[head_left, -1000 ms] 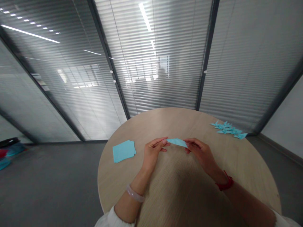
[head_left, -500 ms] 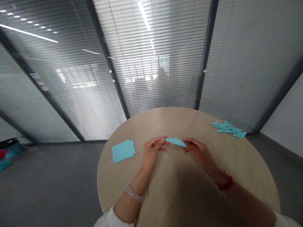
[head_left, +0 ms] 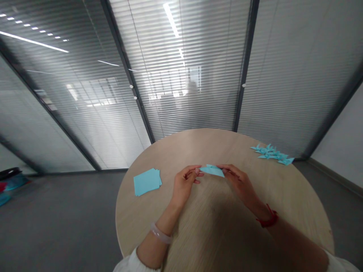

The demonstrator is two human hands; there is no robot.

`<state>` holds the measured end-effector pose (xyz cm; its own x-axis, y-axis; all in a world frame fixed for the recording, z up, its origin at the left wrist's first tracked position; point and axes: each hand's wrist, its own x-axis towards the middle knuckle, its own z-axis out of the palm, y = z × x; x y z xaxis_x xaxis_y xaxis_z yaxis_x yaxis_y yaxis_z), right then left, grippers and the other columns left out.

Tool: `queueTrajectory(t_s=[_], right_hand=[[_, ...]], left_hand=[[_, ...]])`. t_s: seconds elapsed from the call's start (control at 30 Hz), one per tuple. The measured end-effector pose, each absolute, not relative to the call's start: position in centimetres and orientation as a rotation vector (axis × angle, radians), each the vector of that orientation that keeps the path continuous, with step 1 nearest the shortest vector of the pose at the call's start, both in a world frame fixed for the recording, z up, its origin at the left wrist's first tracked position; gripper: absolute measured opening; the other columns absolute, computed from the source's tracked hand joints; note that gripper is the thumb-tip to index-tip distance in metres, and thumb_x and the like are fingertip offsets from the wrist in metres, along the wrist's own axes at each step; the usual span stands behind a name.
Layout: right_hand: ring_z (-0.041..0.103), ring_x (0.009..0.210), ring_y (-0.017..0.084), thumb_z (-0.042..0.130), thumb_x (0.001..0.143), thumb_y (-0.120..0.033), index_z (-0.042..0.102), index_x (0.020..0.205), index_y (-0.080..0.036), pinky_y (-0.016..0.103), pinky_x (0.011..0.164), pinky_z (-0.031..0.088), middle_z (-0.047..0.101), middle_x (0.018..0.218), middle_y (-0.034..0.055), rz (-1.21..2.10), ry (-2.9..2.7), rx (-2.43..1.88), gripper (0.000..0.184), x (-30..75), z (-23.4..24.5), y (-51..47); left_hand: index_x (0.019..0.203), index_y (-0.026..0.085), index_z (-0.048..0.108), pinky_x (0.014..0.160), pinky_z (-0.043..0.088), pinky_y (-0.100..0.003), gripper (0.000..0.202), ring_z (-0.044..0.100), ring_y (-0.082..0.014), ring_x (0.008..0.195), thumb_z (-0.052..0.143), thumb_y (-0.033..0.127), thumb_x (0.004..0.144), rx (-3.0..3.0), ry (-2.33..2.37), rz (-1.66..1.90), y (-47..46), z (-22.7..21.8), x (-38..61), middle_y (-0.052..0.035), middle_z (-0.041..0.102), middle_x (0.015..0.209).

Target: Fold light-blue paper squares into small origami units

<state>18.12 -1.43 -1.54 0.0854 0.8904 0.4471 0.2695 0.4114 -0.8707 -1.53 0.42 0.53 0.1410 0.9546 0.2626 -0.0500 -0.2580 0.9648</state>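
Note:
Between my two hands is a folded piece of light-blue paper, held above the middle of the table. My left hand pinches its left end between thumb and fingers. At the right end, my right hand grips the paper with thumb and fingertips. A flap sticks up along the paper's upper edge. Its finer folds are too small to make out.
A stack of light-blue paper sheets lies on the round wooden table to the left. Several folded blue paper figures sit near its right back edge. Glass panels with blinds stand behind the table.
The paper in my hands has opened or turned slightly, so a flap now shows along its upper edge. Both hands keep their hold at its ends.

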Motion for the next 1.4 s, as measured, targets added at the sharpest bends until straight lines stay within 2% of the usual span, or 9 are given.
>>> queueTrajectory(t_s=[0.37, 0.6, 0.8, 1.1, 1.4], right_hand=[[0.062, 0.099, 0.022, 0.050, 0.090, -0.038, 0.069, 0.104, -0.021, 0.035, 0.087, 0.049, 0.069, 0.106, 0.0089, 0.565, -1.518, -1.078, 0.029, 18.1, -2.2, -1.1], [0.061, 0.103, 0.023, 0.053, 0.090, -0.037, 0.065, 0.108, -0.025, 0.039, 0.092, 0.048, 0.068, 0.107, 0.0075, 0.358, -1.685, -1.023, 0.024, 17.8, -2.9, -1.0], [0.064, 0.091, 0.024, 0.053, 0.091, -0.040, 0.066, 0.101, -0.024, 0.040, 0.082, 0.052, 0.071, 0.097, 0.0062, 0.272, -1.850, -1.010, 0.023, 17.5, -3.7, -0.9], [0.065, 0.088, 0.024, 0.049, 0.094, -0.041, 0.066, 0.098, -0.022, 0.040, 0.080, 0.052, 0.073, 0.093, 0.0067, 0.178, -1.888, -1.047, 0.027, 17.4, -3.6, -1.0], [0.064, 0.087, 0.023, 0.042, 0.097, -0.036, 0.067, 0.093, -0.021, 0.039, 0.080, 0.051, 0.071, 0.090, 0.0075, 0.252, -1.875, -1.146, 0.030, 17.5, -3.7, -1.0]], left_hand=[[0.096, 0.016, 0.071, 0.060, 0.055, -0.025, 0.022, 0.070, -0.0212, 0.080, 0.062, 0.028, 0.081, 1.537, 0.941, 1.183, 0.2, -0.3, -0.9, -0.0074, 0.074, 0.078], [0.100, 0.015, 0.070, 0.063, 0.055, -0.027, 0.025, 0.069, -0.0194, 0.077, 0.057, 0.027, 0.082, 1.673, 0.980, 1.113, 0.2, -0.8, -0.9, -0.0074, 0.073, 0.081], [0.097, 0.016, 0.072, 0.062, 0.054, -0.026, 0.024, 0.066, -0.0167, 0.070, 0.055, 0.026, 0.083, 1.790, 1.012, 1.041, -0.1, -0.9, -0.6, -0.0062, 0.073, 0.082], [0.099, 0.015, 0.072, 0.064, 0.054, -0.027, 0.027, 0.065, -0.0175, 0.071, 0.053, 0.028, 0.084, 1.831, 1.029, 1.010, 0.0, -1.1, -0.7, -0.0072, 0.073, 0.083], [0.098, 0.017, 0.072, 0.063, 0.053, -0.025, 0.026, 0.065, -0.0162, 0.070, 0.051, 0.025, 0.084, 1.871, 1.039, 1.003, 0.0, -0.9, -0.7, -0.0057, 0.072, 0.084]])
